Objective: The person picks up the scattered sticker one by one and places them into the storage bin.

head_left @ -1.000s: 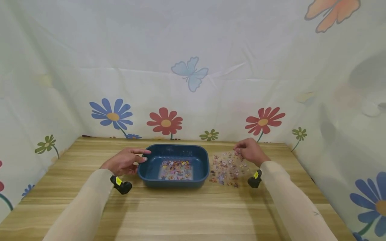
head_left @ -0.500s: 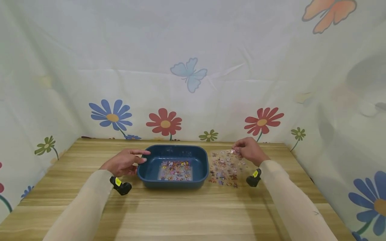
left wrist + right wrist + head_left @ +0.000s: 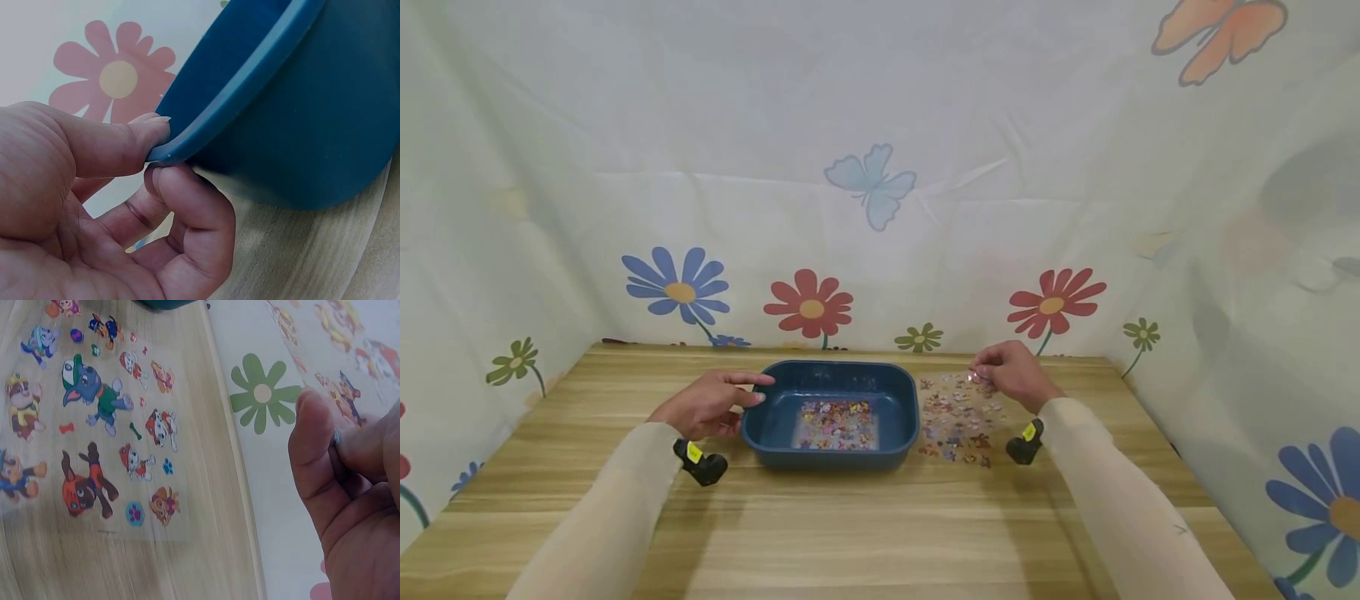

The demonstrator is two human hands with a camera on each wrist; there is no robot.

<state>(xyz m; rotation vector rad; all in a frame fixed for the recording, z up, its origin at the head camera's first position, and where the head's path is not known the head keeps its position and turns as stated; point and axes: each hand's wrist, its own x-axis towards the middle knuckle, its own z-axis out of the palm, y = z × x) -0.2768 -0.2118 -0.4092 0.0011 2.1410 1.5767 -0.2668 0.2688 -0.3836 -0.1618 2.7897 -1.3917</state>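
A blue rectangular basin (image 3: 835, 458) stands on the table, and a transparent sticker sheet (image 3: 837, 429) lies flat inside it. My left hand (image 3: 707, 404) pinches the basin's left rim (image 3: 231, 87), thumb over the edge and curled fingers beneath it. To the right of the basin, a clear sticker sheet (image 3: 94, 425) printed with cartoon puppies lies on the wood. My right hand (image 3: 1018, 375) pinches another clear sticker sheet (image 3: 347, 347) between thumb and index finger, raised above the one on the table. In the head view the two sheets overlap.
The wooden table (image 3: 850, 533) runs back to a pale curtain (image 3: 880, 100) printed with flowers and butterflies. The same flowered cloth closes in both sides. Black wrist cameras hang at the left wrist (image 3: 703, 467) and the right wrist.
My right hand has shifted slightly left toward the basin with the pinched sticker sheet. The left hand and basin have stayed in place.
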